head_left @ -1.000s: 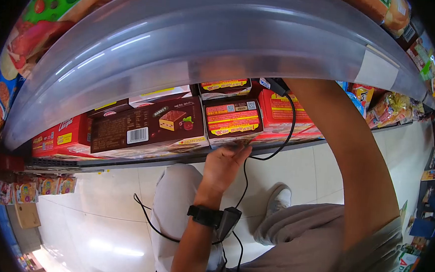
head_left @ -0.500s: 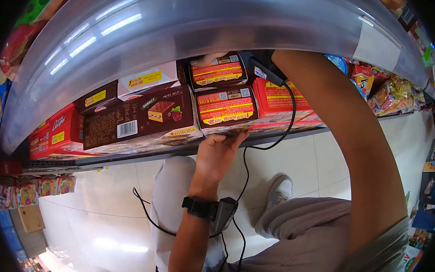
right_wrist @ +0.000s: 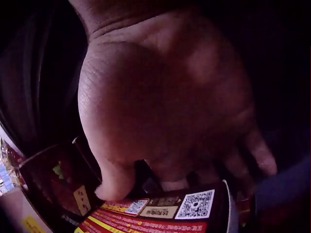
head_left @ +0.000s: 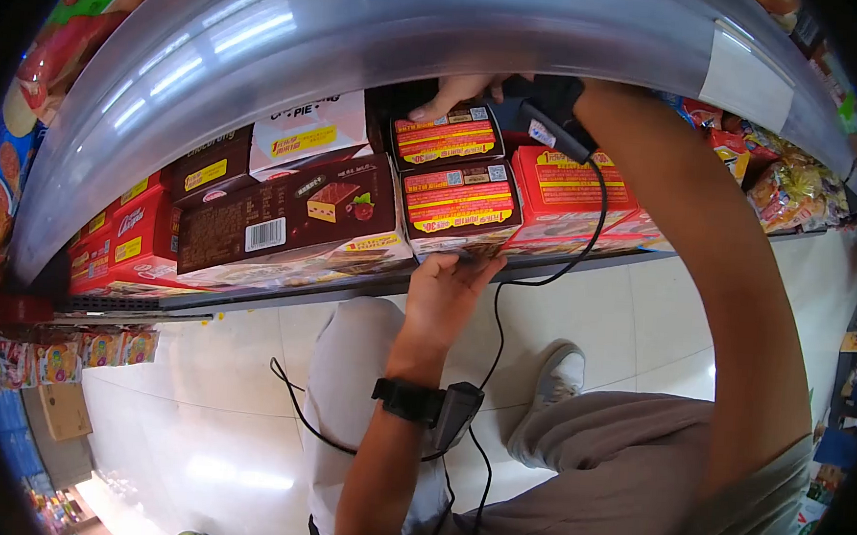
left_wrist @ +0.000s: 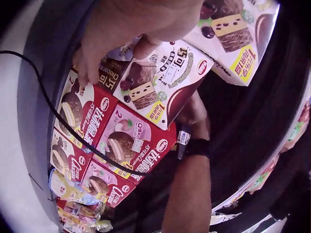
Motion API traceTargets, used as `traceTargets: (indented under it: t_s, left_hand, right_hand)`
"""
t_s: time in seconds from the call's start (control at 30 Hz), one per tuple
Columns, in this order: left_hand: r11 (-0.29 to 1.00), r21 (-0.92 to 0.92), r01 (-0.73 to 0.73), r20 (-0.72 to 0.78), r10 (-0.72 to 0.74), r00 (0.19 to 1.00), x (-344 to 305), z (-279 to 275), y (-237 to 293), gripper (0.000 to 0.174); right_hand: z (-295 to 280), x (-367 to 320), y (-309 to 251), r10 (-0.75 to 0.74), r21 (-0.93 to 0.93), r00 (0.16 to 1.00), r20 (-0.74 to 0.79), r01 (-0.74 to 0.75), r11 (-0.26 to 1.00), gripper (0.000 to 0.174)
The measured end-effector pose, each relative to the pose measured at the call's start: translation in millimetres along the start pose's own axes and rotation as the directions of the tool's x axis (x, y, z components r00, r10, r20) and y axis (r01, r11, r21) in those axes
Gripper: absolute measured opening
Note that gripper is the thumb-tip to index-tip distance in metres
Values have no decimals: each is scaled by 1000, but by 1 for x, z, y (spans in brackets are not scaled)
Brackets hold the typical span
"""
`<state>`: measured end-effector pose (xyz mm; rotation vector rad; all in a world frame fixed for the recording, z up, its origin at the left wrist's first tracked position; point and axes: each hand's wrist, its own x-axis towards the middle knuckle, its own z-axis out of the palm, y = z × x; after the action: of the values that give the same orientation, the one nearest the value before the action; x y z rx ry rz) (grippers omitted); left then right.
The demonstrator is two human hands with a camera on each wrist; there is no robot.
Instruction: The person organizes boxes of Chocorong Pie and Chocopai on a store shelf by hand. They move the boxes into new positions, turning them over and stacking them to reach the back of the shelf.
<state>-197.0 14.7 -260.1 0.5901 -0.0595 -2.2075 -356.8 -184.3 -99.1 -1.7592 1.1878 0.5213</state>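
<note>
In the head view, my left hand [head_left: 441,303] is at the shelf's front edge, fingertips touching the front of a dark pie box [head_left: 462,206] with a red and yellow label. My right arm reaches under a clear curved panel. My right hand [head_left: 451,94] is behind a second, similarly labelled pie box [head_left: 446,139], its thumb resting on the top. In the right wrist view, the palm [right_wrist: 165,92] faces the camera, its fingers extended down behind the box. The left wrist view shows my left fingers near a white and brown pie box [left_wrist: 158,85].
The clear panel [head_left: 403,40] curves low over the shelf. A brown pie box [head_left: 294,215] lies left, and a red box [head_left: 570,193] right of the labelled pair. Snack bags [head_left: 796,192] are farther right. A black cable [head_left: 598,219] loops between the wrist cameras.
My right hand has come into view from under the panel, its thumb now showing on the rear pie box. More of the box tops shows as the view shifts; my left hand stays at the front.
</note>
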Motion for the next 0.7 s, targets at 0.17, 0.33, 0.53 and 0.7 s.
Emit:
traceTargets:
  t_s: [0.17,0.33,0.53,0.7]
  left_hand:
    - [1000,-23,-10,28,11,1000,3,-2,-1,46]
    - [999,-43,4,45,-2,999,5,-4,0,47]
    - [999,42,-2,15,2,1000,4,-6,-5,41]
    - [981,108,158,-71,-151,986,2,-12,-17,31]
  right_hand:
    - [7,-19,2,52,-100,996,-72,-59,993,73]
    - [1,5,17,38,1,983,180,-39,999,63]
    - [11,-8,36,27,130,999,-36,-22,991,72]
    - [14,-33,66,200,174,979,-30,-192,966,83]
